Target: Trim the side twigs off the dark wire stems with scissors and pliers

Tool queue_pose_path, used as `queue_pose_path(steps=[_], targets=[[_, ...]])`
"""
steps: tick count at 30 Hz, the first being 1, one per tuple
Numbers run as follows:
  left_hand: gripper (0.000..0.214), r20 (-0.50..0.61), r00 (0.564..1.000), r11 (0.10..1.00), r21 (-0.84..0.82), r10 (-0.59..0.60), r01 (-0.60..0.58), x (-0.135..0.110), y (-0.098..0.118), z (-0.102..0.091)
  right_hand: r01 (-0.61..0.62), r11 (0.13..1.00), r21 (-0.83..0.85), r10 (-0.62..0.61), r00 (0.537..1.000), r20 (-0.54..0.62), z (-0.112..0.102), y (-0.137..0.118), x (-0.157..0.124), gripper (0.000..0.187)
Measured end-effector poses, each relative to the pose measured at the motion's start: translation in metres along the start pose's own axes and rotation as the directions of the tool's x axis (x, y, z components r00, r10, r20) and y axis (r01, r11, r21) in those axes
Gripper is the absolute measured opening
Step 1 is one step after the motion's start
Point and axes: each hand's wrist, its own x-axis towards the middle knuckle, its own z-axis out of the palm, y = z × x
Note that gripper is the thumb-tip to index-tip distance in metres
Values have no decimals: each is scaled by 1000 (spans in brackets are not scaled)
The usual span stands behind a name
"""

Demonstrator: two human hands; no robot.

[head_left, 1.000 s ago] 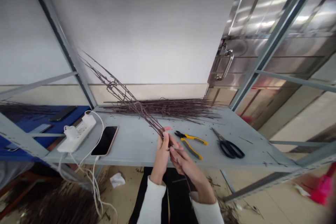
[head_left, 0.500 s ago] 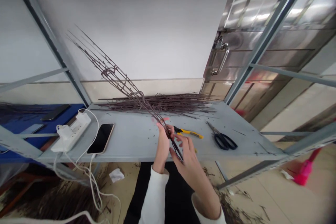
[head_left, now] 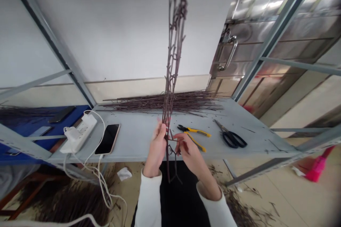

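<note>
My left hand is closed around the lower part of a long, slim lattice of dark brown twigs, which stands nearly upright and runs out of the top of the view. Just right of its lower end, my right hand pinches a thin forked twig whose branches hang in front of my dark clothing. The exact grip of the right fingertips is partly hidden. On the shelf beyond that hand lie yellow-handled pliers with their handles spread. Black-handled scissors rest farther right.
A heap of loose twigs lies along the shelf's back. At left are a phone with a white cable and a white power strip. Metal posts flank the grey shelf. Twig scraps litter the floor.
The lattice has swung from leaning far left to nearly upright. My right hand has come off its lower end and now holds a forked twig beside it.
</note>
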Motion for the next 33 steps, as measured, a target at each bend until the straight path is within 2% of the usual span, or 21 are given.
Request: queue_pose_path(steps=[6,8,10,13,17,21,23,25,26,27,30,31,33], targets=[[24,29,987,968,192,159,-162,0,-6,-2,-44,999,20,43,998,47,7,-9,-1,21],[23,26,986,963,214,163,-165,0,-5,0,-43,999,30,42,998,45,13,-11,2,22],[23,22,988,967,205,153,-154,0,-4,2,-36,999,0,36,999,-17,20,-12,7,23],[23,11,982,963,196,188,-186,2,-3,2,0,992,-127,-15,993,-115,27,-9,15,25],[24,-8,959,930,246,285,-274,6,-3,-3,91,975,-202,-114,988,-104,27,-7,20,28],[26,-60,936,914,244,348,-325,11,-5,-6,115,990,-84,-122,989,-84,30,-3,17,27],[26,-82,940,933,178,331,-313,14,-7,-6,80,996,28,-74,982,-173,36,3,13,20],[25,-84,950,950,111,301,-291,17,-8,-7,7,986,165,35,967,-251,43,10,9,29],[24,-81,952,953,94,294,-286,19,-8,-7,-43,971,236,100,966,-237,45,14,8,36],[24,-82,953,954,87,293,-286,20,-9,-7,-100,949,298,157,972,-172,47,18,7,41],[24,-88,953,956,79,290,-283,22,-10,-9,-261,883,391,223,965,140,48,26,7,35],[24,-88,955,957,81,284,-277,22,-11,-9,-272,875,400,217,960,176,47,27,8,33],[24,-79,958,958,100,276,-268,23,-12,-10,-218,889,403,186,975,117,44,28,7,35]])
